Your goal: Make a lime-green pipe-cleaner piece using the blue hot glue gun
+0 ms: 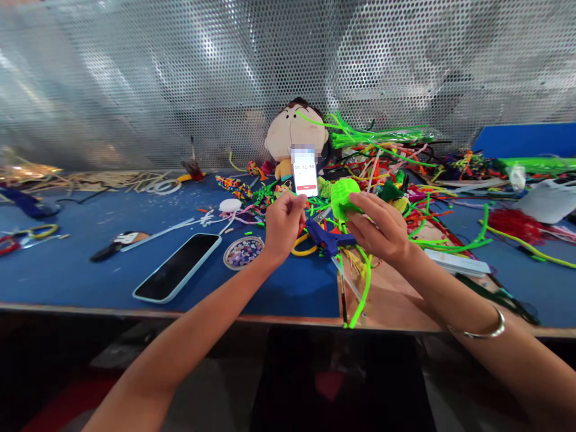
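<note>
Raised over the table, my right hand [375, 225] grips a neon-green rounded woven piece [344, 197] between thumb and fingers. A short way to its left, my left hand [284, 225] is closed in a pinch; whatever is in it, if anything, is too small or hidden to name. Between and below the hands lies a blue glue gun [330, 239]. Scissors with yellow handles [304, 246] lie partly hidden behind my left hand. A bright green strand [362, 294] reaches down past the table's front edge, below my right hand.
A lit phone showing a timer [305, 174] leans against a plush doll [297, 129]. Another phone [179, 267] lies at the left near a round patterned disc [243, 252]. Tangled coloured cords [382, 157] and a green bundle [387, 137] fill the back right, before a perforated metal wall [180, 78].
</note>
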`<state>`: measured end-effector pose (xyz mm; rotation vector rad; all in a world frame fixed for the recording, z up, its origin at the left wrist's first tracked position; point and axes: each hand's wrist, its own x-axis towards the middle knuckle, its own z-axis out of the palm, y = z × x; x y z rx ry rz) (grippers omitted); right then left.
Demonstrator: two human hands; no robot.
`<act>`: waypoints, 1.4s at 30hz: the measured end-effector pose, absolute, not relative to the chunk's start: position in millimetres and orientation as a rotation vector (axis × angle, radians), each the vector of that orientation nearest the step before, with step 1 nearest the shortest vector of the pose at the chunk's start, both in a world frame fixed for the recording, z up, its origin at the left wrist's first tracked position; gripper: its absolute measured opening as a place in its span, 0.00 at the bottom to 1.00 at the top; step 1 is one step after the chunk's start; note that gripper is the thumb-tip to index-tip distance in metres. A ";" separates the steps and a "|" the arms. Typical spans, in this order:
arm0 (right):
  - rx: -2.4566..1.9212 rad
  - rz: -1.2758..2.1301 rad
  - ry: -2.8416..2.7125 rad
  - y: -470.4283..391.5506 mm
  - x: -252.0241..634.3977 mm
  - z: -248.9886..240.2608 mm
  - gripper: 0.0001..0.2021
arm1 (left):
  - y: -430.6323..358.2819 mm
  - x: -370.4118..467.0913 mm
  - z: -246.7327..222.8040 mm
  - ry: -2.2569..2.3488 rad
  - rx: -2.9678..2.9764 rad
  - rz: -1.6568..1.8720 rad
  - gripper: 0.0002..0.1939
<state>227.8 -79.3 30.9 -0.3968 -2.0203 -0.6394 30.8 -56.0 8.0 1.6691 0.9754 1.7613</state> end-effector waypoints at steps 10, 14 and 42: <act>-0.655 -0.026 -1.636 -75.5 211.0 24.6 0.05 | -38.7 24.0 3.0 1.055 1.659 1.708 0.19; -0.673 0.349 -1.552 -64.4 210.9 22.3 0.09 | -30.7 19.4 2.1 1.188 1.725 1.730 0.24; -0.760 0.774 -1.500 -65.7 202.9 18.6 0.11 | -50.0 30.3 14.4 0.772 1.708 1.462 0.24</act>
